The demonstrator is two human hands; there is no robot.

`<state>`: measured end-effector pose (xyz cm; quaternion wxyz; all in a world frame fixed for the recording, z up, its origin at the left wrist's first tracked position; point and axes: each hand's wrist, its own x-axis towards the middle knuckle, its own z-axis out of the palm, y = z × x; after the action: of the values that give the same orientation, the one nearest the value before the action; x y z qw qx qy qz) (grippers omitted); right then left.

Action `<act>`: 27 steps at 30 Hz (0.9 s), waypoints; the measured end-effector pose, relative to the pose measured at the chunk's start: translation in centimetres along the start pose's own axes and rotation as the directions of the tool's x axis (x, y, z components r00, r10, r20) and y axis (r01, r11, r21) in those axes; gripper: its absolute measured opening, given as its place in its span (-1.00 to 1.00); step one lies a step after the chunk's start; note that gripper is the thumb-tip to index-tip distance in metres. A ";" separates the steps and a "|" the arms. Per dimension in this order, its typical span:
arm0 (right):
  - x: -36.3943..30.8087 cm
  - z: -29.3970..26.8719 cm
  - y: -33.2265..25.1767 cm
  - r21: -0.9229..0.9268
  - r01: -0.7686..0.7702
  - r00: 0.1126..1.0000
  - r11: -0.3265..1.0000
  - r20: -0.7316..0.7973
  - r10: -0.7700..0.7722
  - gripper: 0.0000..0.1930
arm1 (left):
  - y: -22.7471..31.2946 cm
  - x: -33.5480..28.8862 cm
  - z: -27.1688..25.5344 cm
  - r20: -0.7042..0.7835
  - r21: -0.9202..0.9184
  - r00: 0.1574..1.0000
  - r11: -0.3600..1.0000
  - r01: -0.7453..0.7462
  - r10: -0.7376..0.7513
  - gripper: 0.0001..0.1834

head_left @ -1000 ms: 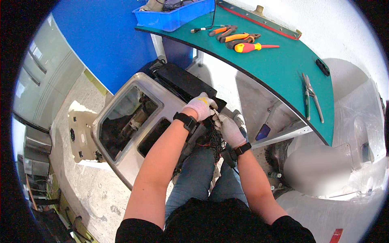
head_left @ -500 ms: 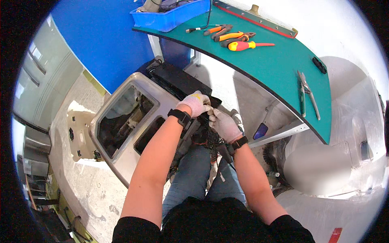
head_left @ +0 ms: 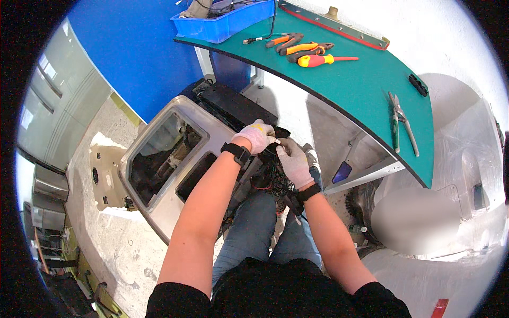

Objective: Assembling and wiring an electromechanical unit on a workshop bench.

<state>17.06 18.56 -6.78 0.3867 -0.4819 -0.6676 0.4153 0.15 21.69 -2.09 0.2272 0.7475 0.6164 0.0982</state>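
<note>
Both hands wear pale work gloves and meet above a tangle of thin dark wires (head_left: 268, 182) between my knees. My left hand (head_left: 254, 137) is closed in a pinch, its fingertips at a tiny whitish piece too small to name. Close against it on the right, my right hand (head_left: 295, 163) has its fingers bent in and its thumb up; what they grip is hidden. Just beyond the hands lies a long black box-like part (head_left: 237, 104). To the left stands a beige panel (head_left: 216, 139) with a large framed opening.
A green-topped workbench (head_left: 366, 100) curves across the far right, bearing orange-handled pliers (head_left: 302, 49), a red-and-yellow screwdriver (head_left: 318, 60) and snips (head_left: 400, 123). At its far left end is a blue bin (head_left: 217, 27) of cables. Plastic-wrapped goods (head_left: 450, 159) stand right.
My right hand has turned a little and its thumb has come away from my left fingertips. My left hand stays almost where it was.
</note>
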 end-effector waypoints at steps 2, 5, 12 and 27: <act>-0.1 0.1 -0.1 -0.036 -0.002 1.000 0.999 -0.014 0.001 -0.73 | 0.0 0.0 -0.1 0.006 0.006 1.000 1.000 -0.005 0.005 -0.70; 0.3 0.3 0.6 -0.160 0.098 0.993 0.982 -0.047 -0.107 -0.73 | 0.4 -0.2 -0.3 0.019 0.012 1.000 1.000 -0.004 0.004 -0.69; 0.8 0.4 0.0 -0.377 0.188 0.973 0.907 -0.052 -0.224 -0.76 | 0.3 -0.4 -0.5 0.030 -0.003 1.000 1.000 -0.008 0.009 -0.67; 0.8 0.7 -0.3 -0.585 0.140 0.986 0.799 0.008 -0.167 -0.80 | 1.0 -0.5 -0.3 0.042 0.069 0.999 0.997 0.024 -0.026 -0.65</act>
<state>16.13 19.18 -6.65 0.2671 -0.5305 -0.7909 0.1472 0.81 21.14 -1.34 0.2161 0.7490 0.6236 0.0581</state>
